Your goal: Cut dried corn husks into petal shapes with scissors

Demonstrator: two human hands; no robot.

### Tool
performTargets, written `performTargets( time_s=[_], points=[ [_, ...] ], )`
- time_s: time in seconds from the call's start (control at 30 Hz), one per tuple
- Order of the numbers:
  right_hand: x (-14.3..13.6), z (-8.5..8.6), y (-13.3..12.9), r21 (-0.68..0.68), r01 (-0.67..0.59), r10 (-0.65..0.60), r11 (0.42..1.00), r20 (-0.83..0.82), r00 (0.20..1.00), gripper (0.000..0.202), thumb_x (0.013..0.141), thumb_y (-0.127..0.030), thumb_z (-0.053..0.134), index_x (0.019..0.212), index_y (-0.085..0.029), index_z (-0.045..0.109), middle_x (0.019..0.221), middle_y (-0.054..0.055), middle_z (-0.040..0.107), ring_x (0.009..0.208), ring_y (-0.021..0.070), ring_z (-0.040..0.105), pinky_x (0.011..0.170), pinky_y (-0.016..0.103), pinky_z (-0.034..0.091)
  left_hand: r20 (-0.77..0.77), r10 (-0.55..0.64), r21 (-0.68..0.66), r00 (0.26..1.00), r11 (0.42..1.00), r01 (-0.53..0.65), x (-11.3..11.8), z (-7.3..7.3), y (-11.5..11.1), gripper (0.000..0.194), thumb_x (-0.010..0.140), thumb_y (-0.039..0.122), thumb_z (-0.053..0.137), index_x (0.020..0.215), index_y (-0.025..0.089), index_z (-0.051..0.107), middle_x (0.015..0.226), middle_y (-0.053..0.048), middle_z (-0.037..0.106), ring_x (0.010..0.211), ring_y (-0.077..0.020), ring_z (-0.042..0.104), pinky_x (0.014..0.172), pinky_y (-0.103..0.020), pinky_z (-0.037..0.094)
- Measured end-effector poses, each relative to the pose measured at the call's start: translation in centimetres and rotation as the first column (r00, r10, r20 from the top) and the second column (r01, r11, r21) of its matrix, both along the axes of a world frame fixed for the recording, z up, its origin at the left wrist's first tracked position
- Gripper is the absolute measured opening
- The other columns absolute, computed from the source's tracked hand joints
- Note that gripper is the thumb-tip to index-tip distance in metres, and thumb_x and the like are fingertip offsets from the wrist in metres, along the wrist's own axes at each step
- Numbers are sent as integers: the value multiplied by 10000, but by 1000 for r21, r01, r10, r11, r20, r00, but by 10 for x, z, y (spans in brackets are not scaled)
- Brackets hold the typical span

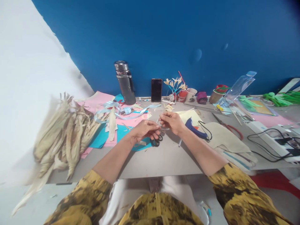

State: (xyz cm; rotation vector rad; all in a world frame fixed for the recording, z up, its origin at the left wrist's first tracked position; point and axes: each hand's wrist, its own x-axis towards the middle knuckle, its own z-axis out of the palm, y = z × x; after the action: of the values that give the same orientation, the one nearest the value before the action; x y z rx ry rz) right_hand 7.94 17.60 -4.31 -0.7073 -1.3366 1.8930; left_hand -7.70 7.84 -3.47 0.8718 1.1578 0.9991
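Note:
My left hand (pixel 147 129) and my right hand (pixel 172 122) meet above the middle of the table. Both are closed in a pinch on a thin, pale strand (pixel 159 121), largely covered by the fingers; its exact kind is unclear. Under my left hand are the black handles of scissors (pixel 155 142), whose blades are hidden. Right of my right hand lies a blue glue gun (pixel 195 128) with a black cord. Behind the hands are pale husk scraps (pixel 168 107) and a cup with several husk flowers (pixel 174 84).
Dried corn husks (pixel 67 137) are heaped at the left edge. Pink and blue paper (pixel 97 137) and light blue ribbon (pixel 138 116) lie nearby. A thermos (pixel 125 82) and a phone (pixel 156 90) stand by the wall. Right are a cloth (pixel 225 137), red-handled pliers (pixel 231 127) and a power strip (pixel 269 137).

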Motion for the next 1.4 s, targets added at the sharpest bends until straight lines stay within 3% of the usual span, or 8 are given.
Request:
performTargets(
  time_s=[0.27,0.47,0.7,0.8,0.93,1.07,1.17,1.4],
  points=[
    [1,3,-1,14,-10,10,1000,19,1000,363,585,-418,886,726,-149,688,704,31,697,548,92,593,456,181,489,-4,9,-9,1000,1000,-9,4,0,-1,311,675,354,832,778,105,677,682,-86,700,543,-151,655,464,-225,479],
    [1,8,-4,34,60,-60,998,-7,998,339,604,-412,865,743,-158,689,732,29,699,542,92,581,433,182,446,-31,32,10,999,999,-32,5,1,-3,362,622,398,847,754,104,681,651,-64,662,532,-151,636,463,-241,470],
    [12,23,14,43,206,-198,978,-139,970,319,618,-412,848,700,-170,657,775,26,698,524,68,529,423,180,378,-263,218,138,940,973,-187,1,16,2,251,686,372,754,717,136,676,632,-32,651,546,-134,603,491,-234,450],
    [32,46,34,172,355,-322,919,-192,927,302,643,-417,825,715,-172,665,722,20,684,501,64,504,423,186,360,-393,248,193,886,964,-184,-5,20,8,183,721,330,687,678,154,658,593,-20,646,542,-135,588,514,-236,450],
    [55,84,76,348,536,-528,769,-127,840,268,662,-402,785,762,-174,684,687,19,683,503,90,530,429,201,366,-513,301,267,804,946,-184,-9,13,15,221,754,320,605,588,174,594,552,-11,628,517,-134,559,535,-246,447],
    [49,106,127,657,482,-679,579,63,731,217,724,-347,693,806,-147,716,667,28,682,542,120,570,488,222,401,-577,405,364,710,905,-220,-9,0,18,247,773,337,565,576,188,566,529,-2,614,507,-136,535,532,-247,420],
    [34,99,155,796,295,-733,529,252,632,181,761,-293,631,834,-164,734,655,12,685,594,132,591,572,229,426,-588,421,391,690,896,-213,-10,-6,18,257,776,333,547,562,191,556,526,0,609,515,-139,537,536,-245,413],
    [24,61,178,818,202,-769,539,379,515,144,751,-297,639,793,-212,748,695,-9,705,619,137,585,597,224,406,-515,412,372,752,898,-237,-14,-13,19,230,769,354,556,621,184,605,523,8,595,503,-145,536,520,-244,407]
  ],
)
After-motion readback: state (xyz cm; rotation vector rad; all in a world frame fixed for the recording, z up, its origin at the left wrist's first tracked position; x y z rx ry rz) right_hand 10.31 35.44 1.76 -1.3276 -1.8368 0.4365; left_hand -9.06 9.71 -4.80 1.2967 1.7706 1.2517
